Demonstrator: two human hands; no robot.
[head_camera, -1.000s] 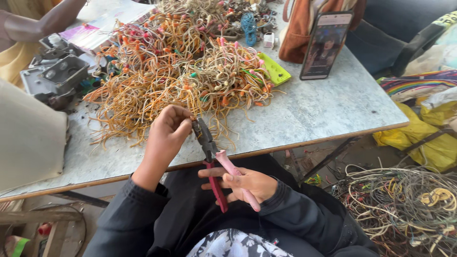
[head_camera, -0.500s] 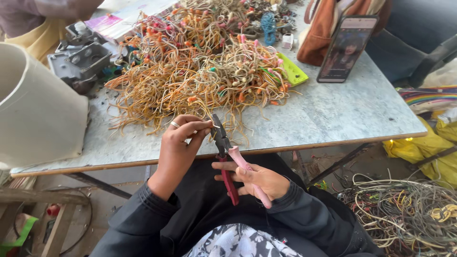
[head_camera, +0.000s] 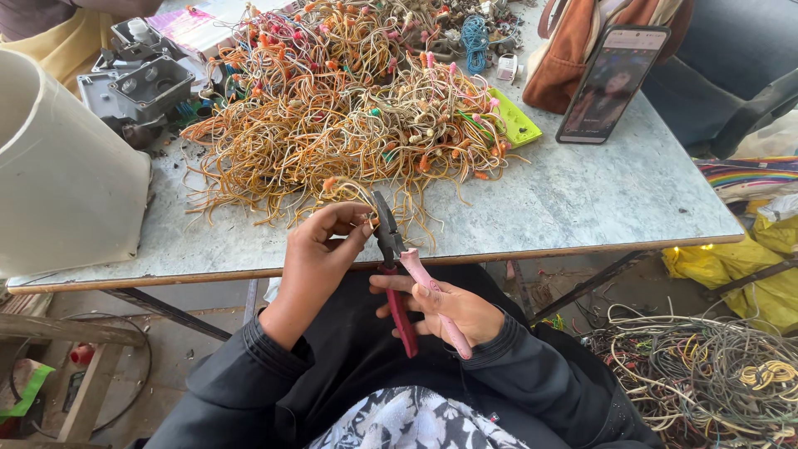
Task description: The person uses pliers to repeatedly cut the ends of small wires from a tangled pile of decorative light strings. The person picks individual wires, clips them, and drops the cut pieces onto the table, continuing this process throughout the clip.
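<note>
While the big off-white curved plastic container (head_camera: 58, 166) is running out of the picture at the far left, well away from the left hand (head_camera: 320, 249), only part of its wall is showing. Beyond it a grey cast-metal box housing (head_camera: 145, 87) is lying half buried under other grey parts, and a sleeve of another person is being cut off by the top left corner.

The left hand is curling its fingers and thumb into a pinch at the table edge, closing on a thin yellowish wire (head_camera: 353, 195) that is trailing out of the tangled heap of orange and yellow wires (head_camera: 349, 116) lying just beyond it. Exactly where the wire end is sitting between the fingertips is too small to make out.

Just right of that hand, the dark-headed pliers with one red and one pink handle (head_camera: 399, 278) are pointing their nose up at the pinched wire; whether the nose is biting on it is hard to tell. The right hand (head_camera: 453, 312) is lying palm up below, its fingers loosely wrapping around the two handles, which are standing spread apart.

Further right of this hand, on the pale grey speckled table top (head_camera: 598, 199), a black smartphone with a lit screen (head_camera: 611, 83) is leaning against a brown leather bag (head_camera: 573, 50). Below the table edge, a heap of grey and coloured scrap cables (head_camera: 706, 374) is being cut off by the right border.
</note>
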